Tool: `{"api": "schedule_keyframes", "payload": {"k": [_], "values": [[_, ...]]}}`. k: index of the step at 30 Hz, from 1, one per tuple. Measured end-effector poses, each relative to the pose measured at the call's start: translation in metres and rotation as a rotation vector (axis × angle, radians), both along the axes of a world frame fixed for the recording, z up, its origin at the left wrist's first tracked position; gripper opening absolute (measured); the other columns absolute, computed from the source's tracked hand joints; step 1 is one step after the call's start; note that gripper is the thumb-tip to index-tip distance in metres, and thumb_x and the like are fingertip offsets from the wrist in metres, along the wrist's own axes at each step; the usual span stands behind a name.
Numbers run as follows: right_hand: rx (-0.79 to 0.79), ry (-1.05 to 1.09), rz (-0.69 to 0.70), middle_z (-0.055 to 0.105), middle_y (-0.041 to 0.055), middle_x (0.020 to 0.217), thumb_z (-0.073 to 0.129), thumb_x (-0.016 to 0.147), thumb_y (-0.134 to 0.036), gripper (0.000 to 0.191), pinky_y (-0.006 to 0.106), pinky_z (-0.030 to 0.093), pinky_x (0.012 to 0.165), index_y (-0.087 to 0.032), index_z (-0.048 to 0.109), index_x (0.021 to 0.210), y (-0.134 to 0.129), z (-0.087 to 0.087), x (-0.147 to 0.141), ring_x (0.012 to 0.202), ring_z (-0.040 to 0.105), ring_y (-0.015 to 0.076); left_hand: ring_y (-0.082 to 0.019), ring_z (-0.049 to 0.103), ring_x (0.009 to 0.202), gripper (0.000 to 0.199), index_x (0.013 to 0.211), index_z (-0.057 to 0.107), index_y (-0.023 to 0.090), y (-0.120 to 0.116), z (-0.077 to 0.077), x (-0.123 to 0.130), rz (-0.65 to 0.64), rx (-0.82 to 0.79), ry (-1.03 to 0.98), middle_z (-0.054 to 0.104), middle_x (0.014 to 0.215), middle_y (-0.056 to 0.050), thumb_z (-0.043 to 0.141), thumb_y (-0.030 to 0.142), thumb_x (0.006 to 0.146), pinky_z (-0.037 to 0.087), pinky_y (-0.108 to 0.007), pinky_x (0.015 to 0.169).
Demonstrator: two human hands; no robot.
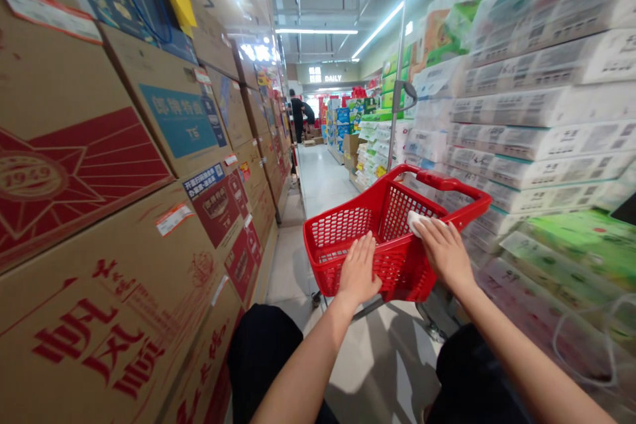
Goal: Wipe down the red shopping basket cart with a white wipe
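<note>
Bare forearms (pixel 313 354) reach in from six o'clock, nearest of all, between dark-clad knees (pixel 268 351). At nine o'clock, cartons (pixel 114 258) form a high wall along the aisle floor (pixel 322 175). Right of them, at four o'clock, stands the red cart (pixel 405 271). It could roll off under a firm push, judging by its wheels (pixel 316 299) and by neither hand being on the handle (pixel 442 182); a shove towards three o'clock might bump the stacks there. The left hand (pixel 358 271), at five o'clock, lies across the cart's near rim, so the cart is right beneath these fingers; they are straight and close together, thumb apart, and whether they grip cannot be told. Farther right, at four o'clock, the right hand (pixel 442 248) has its fingers pressed together over a white cloth (pixel 415 220), holding it against the rim by the handle's near end. The cloth pokes out past the fingertips towards ten o'clock; it might slip or snag in the basket's holes if that pressure eased. At three o'clock, blurred packs (pixel 541 172) rise in stacks.
</note>
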State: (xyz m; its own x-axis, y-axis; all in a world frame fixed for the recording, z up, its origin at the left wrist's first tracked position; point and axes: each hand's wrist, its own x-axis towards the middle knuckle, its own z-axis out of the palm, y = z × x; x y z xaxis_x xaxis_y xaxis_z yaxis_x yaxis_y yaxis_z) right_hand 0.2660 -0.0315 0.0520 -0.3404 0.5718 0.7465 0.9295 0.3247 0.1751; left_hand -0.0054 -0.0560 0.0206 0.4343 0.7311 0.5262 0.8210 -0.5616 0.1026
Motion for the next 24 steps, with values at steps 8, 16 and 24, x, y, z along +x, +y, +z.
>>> {"api": "schedule_keyframes", "payload": {"k": [8, 16, 24], "values": [[-0.073, -0.049, 0.155, 0.040, 0.0033, 0.164, 0.041, 0.097, -0.011, 0.071, 0.050, 0.029, 0.125, -0.027, 0.024, 0.165, -0.024, -0.022, -0.050, 0.151, 0.036, 0.0243, -0.025, 0.009, 0.160, 0.099, 0.162, 0.017, 0.006, 0.000, 0.001, -0.002, 0.000, -0.010, 0.027, 0.010, 0.173, -0.013, 0.061, 0.029, 0.076, 0.013, -0.045, 0.133], [-0.035, -0.095, 0.175, 0.054, 0.0038, 0.154, 0.044, 0.099, -0.013, 0.064, 0.051, 0.024, 0.125, -0.028, 0.034, 0.161, -0.004, -0.005, -0.011, 0.140, 0.052, 0.0218, -0.025, 0.010, 0.160, 0.097, 0.161, 0.020, 0.007, -0.004, 0.002, -0.002, -0.006, -0.014, 0.026, 0.011, 0.173, -0.012, 0.061, 0.030, 0.077, 0.013, -0.045, 0.132], [-0.017, -0.006, 0.132, 0.053, 0.0056, 0.154, 0.043, 0.100, -0.014, 0.062, 0.052, 0.026, 0.124, -0.025, 0.035, 0.161, -0.008, -0.019, -0.029, 0.144, 0.047, 0.0253, -0.026, 0.009, 0.160, 0.097, 0.161, 0.020, 0.006, -0.002, 0.002, 0.003, 0.003, -0.003, 0.023, 0.009, 0.173, -0.013, 0.061, 0.030, 0.076, 0.013, -0.045, 0.132]]}}
